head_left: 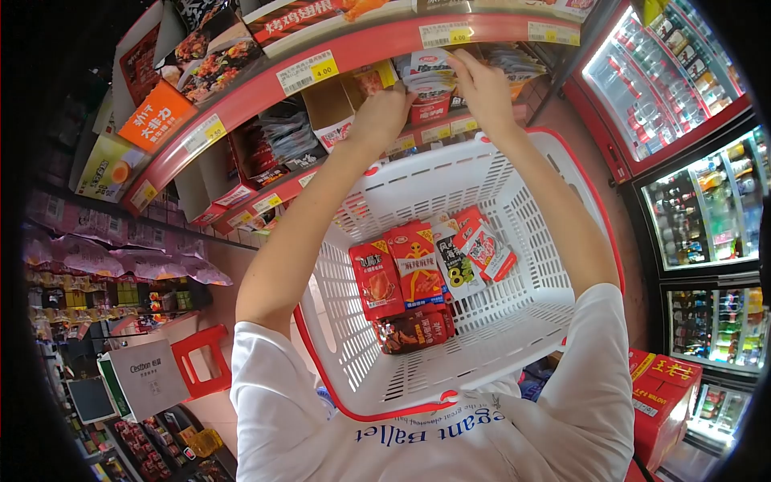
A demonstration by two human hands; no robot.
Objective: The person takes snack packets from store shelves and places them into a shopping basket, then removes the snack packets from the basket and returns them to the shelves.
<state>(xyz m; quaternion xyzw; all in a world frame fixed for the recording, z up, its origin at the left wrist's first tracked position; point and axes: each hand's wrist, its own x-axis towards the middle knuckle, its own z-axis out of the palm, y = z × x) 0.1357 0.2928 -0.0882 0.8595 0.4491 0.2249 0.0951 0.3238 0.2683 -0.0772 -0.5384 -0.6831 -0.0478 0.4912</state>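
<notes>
Upper centre of the frame: packets are standing on the shelf. Left hand is curling beside them, right hand bending at their upper right; can't tell whether fingers are gripping. Steadying neighbours probably helps keep the row tidy.

This is a shop, a grocery or convenience store by its stock: packaged snacks fill red-edged shelves bearing yellow-and-white price labels across the upper part of the frame. Glass-fronted drink coolers line the right side, and a white shopping basket is at centre.
</notes>
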